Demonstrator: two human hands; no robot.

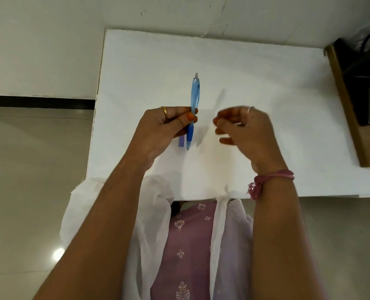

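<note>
My left hand (164,126) pinches a translucent blue click pen (194,98) near its darker rubber grip, above the white table (266,83). The pen points its tip toward me and its clicker end away. A small purple strip (181,142) shows just below my left fingers, beside the pen's tip. My right hand (242,128) hovers a short way to the right of the pen, blurred by motion, fingers curled. Something thin and pale seems pinched in it, but the blur hides what it is.
The white table meets a white wall at the back. A brown wooden frame (344,100) and dark objects (365,68) stand past the table's right edge. Tiled floor (28,169) lies to the left. My lap, in purple and white cloth, is below the front edge.
</note>
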